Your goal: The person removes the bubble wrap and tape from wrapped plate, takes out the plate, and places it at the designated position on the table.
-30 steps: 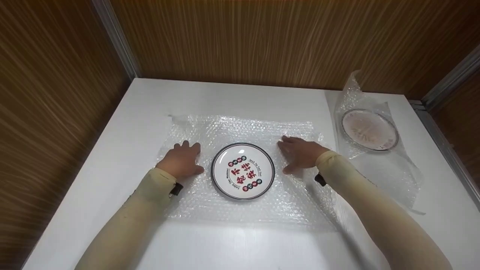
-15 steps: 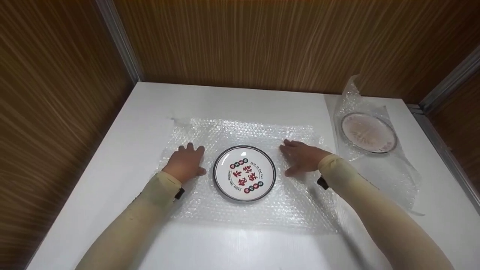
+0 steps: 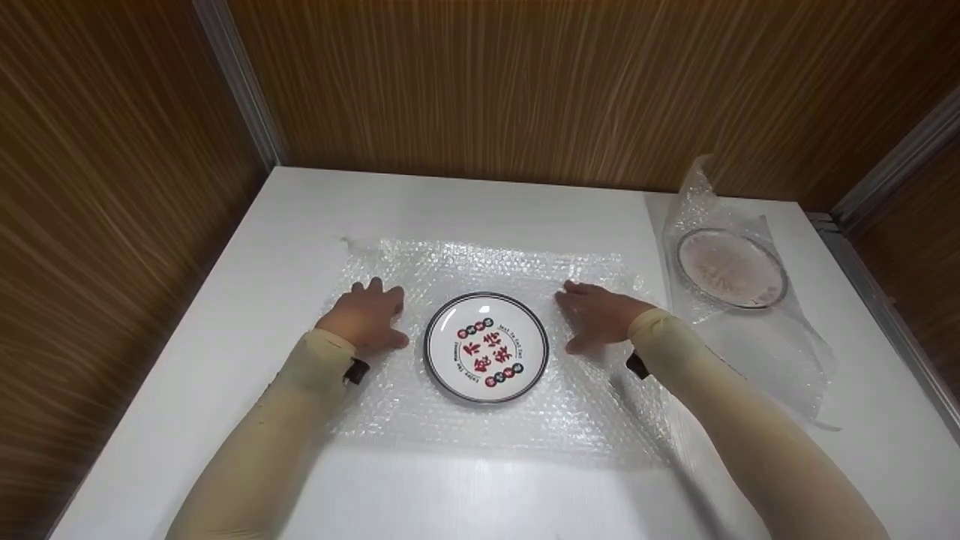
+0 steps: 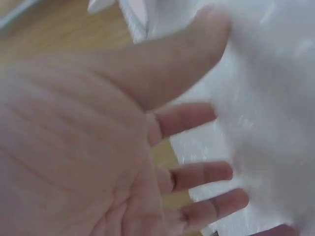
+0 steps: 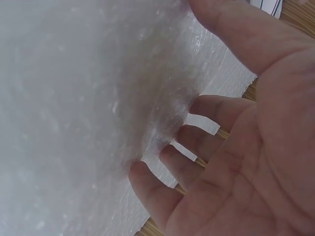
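Observation:
A round white plate (image 3: 486, 347) with a dark double rim and red lettering lies face up on a sheet of bubble wrap (image 3: 480, 427) in the head view. Left of the plate, my left hand (image 3: 364, 316) rests on the wrap with spread fingers. My right hand (image 3: 602, 315) rests on the wrap to the plate's right, thumb apart from the fingers. Neither hand touches the plate. In the left wrist view, the fingertips (image 4: 216, 169) meet the wrap. The right wrist view has several fingertips (image 5: 140, 169) against the bubble wrap (image 5: 64, 98).
A second plate (image 3: 733, 268) lies under or inside another piece of bubble wrap (image 3: 772, 352) at the right of the white table (image 3: 450, 202). Wood-grain panels (image 3: 487, 90) stand behind the table and along both sides.
The view has shifted slightly. Both hands and the plate keep nearly the same places on the bubble wrap.

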A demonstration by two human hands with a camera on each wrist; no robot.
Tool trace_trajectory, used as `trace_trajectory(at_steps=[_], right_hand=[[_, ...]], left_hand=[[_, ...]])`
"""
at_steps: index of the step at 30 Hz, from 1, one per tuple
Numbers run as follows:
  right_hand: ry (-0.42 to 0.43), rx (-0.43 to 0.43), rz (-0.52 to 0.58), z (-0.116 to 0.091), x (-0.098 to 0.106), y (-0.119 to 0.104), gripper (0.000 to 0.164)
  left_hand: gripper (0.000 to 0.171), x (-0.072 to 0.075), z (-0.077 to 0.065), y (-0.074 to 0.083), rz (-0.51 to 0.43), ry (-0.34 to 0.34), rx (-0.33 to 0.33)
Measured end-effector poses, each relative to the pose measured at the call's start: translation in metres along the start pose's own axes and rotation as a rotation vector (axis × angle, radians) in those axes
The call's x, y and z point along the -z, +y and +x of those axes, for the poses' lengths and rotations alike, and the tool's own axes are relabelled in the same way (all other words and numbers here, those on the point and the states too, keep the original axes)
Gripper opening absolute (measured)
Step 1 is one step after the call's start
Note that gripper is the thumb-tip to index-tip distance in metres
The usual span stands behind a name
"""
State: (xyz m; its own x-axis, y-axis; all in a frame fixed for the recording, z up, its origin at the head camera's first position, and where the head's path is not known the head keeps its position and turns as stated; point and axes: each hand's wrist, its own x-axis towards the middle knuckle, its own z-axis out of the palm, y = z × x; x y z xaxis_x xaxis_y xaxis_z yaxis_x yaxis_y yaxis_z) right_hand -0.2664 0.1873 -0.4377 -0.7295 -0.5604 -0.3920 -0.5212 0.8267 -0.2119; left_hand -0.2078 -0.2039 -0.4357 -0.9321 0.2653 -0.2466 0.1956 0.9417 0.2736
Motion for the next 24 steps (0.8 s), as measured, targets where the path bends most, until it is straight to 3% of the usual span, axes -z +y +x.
trace_trajectory(at_steps=[5,13,19,24], right_hand=[[-0.005,-0.015,-0.007,0.002,0.001,-0.001,0.097],[-0.015,-0.066,0.015,-0.002,0.003,-0.004,0.098],[-0.003,-0.056,0.027,-0.001,0.002,-0.004,0.099],[0.024,-0.038,0.046,-0.005,-0.001,-0.003,0.097]], left_hand=[[0.046,0.006,0.008,-0.004,-0.028,-0.01,0.016],[0.046,0.006,0.012,0.012,0.045,0.031,0.007],[0.056,0.01,0.01,0.025,0.152,0.074,0.015],[0.058,0.009,0.008,0.027,0.163,0.094,0.014]])
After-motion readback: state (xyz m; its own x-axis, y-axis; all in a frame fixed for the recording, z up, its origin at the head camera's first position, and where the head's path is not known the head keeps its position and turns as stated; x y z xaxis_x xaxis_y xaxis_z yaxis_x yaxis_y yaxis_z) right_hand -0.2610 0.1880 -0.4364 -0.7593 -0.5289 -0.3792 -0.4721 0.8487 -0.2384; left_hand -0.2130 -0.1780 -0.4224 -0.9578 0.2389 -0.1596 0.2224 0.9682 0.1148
